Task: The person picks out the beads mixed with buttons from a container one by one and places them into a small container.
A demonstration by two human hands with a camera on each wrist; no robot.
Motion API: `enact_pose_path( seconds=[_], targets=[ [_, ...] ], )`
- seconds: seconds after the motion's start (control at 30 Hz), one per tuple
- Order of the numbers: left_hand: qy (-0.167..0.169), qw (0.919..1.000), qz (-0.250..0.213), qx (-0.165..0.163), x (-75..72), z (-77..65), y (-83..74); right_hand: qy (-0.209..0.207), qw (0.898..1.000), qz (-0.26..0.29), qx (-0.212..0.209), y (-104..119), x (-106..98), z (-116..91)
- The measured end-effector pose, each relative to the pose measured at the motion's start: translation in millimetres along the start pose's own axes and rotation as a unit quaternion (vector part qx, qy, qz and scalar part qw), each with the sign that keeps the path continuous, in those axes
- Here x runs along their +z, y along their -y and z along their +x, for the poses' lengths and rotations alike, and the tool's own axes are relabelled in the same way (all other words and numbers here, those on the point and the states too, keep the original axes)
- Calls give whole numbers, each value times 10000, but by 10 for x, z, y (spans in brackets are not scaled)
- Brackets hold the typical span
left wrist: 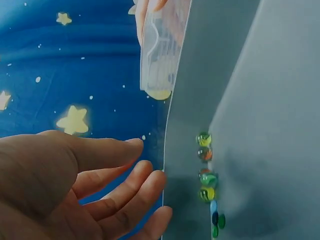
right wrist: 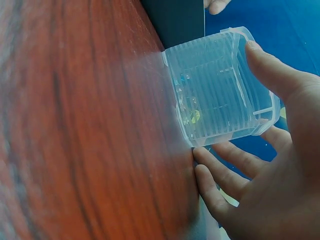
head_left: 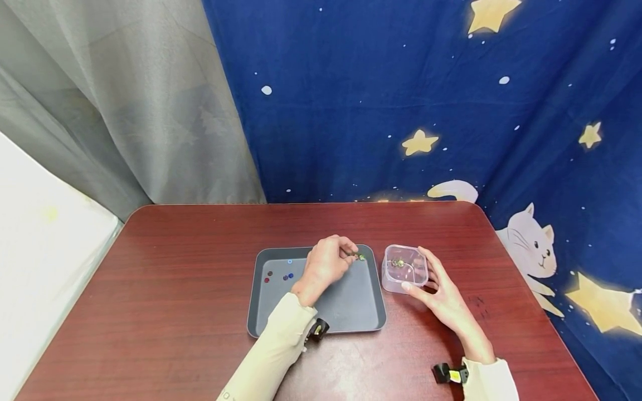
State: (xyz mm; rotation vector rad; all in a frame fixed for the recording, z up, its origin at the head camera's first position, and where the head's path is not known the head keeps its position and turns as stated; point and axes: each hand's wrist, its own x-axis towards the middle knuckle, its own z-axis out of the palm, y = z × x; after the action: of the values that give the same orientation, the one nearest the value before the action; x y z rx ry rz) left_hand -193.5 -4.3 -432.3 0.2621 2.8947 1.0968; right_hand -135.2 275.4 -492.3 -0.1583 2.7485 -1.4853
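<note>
Above the far part of a grey tray [head_left: 351, 312] is my left hand [head_left: 327, 263], its fingers loosely bent with nothing between them in the left wrist view. Close to its fingertips lie glass marbles [head_left: 361, 257], yellow-green and orange-tinted; the left wrist view shows several marbles [left wrist: 207, 178] along the tray's side. With thumb and fingers on either side, my right hand [head_left: 443, 298] holds a clear plastic box [right wrist: 215, 90] standing on the table just right of the tray. A few marbles [head_left: 398, 263] are inside the box, one of them yellow-green.
Blue glass pieces [head_left: 288, 277], red ones [head_left: 267, 280] and a light blue one [head_left: 290, 261] lie in the tray's left part. Green and dark flat pieces [left wrist: 220, 220] show in the left wrist view. The reddish wooden table [head_left: 175, 289] ends before a blue star-patterned curtain [head_left: 351, 111].
</note>
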Motion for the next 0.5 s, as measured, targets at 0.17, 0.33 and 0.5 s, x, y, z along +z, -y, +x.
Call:
enact_pose_path(
  seconds=[0.17,0.33,0.5],
  targets=[
    [66,9999,30,-115,-4,6,51,3,10000,-6,11,-1,-4,-2],
    [156,9997,46,-160,13,6,101,-4,10000,-16,4,-9,-1,-1],
    [269,9993,140,-222,0,13,133,5,10000,-26,14,-1,-4,-3]
  ],
)
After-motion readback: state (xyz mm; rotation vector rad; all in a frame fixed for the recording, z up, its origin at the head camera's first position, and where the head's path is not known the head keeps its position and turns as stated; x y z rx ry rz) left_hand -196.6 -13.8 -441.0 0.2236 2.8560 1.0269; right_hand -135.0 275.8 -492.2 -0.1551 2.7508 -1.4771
